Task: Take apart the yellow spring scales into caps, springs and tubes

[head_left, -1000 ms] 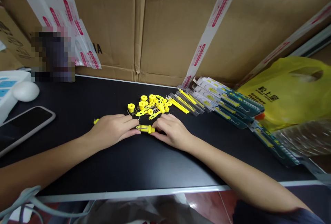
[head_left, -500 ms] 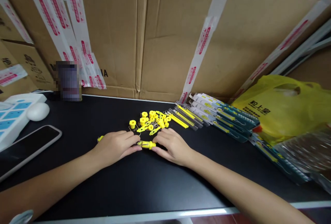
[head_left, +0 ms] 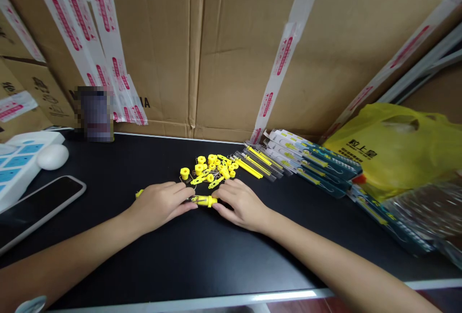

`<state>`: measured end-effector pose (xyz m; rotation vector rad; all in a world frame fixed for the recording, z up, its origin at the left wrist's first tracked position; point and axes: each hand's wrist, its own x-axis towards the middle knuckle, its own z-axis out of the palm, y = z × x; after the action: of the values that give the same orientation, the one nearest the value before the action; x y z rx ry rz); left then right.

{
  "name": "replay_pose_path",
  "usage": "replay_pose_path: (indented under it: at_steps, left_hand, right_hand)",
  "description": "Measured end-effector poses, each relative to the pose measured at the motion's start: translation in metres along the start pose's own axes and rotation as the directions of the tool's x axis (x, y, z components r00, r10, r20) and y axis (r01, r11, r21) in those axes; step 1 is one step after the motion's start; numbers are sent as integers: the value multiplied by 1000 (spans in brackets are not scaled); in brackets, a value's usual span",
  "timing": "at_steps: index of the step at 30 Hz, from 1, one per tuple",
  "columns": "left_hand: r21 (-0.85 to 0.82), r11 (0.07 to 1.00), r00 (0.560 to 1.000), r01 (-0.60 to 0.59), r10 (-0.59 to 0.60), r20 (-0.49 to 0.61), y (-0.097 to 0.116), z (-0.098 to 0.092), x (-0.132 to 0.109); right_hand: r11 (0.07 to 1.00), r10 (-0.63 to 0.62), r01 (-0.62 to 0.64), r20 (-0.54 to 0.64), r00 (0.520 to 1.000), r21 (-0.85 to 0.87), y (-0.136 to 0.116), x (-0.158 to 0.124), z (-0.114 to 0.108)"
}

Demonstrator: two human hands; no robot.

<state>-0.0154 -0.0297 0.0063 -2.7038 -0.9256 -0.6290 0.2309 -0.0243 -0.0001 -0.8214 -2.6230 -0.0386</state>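
Observation:
A slim yellow tool point(head_left: 202, 201) with a thin metal piece along it lies sideways low over the black table point(head_left: 202, 260). My left hand point(head_left: 162, 204) is closed round its left part, and a yellow tip shows beyond that hand. At the tool's right end, my right hand point(head_left: 240, 204) pinches it between thumb and fingers. Just behind both hands sits a pile of small yellow parts point(head_left: 210, 166) with thin metal wires and springs among them. One yellow cap point(head_left: 185, 173) stands at the pile's left edge.
Clear sleeves with yellow sticks point(head_left: 254, 161) and carded packs point(head_left: 314, 163) lie back right, beside a yellow plastic bag point(head_left: 390, 144). On the left are a phone point(head_left: 43, 207), a white power strip point(head_left: 21, 159) and a white round object point(head_left: 53, 156). Cardboard point(head_left: 234, 62) stands behind.

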Motion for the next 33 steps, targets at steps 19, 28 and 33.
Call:
replay_pose_path:
  at_steps: [19,28,33]
  left_hand:
    - [17,1000,1000,21,-21,-6,-2,0,1]
    - [21,999,1000,27,-27,-4,-1,0,1]
    - [2,999,999,35,-35,4,-3,2,0]
  right_hand:
    - [1000,27,-28,-41,999,-5,3,-1,2]
    - [997,59,-56,-78,995,51,3,-2,2]
    - [997,74,-72,-65,995,36,2,-2,-1]
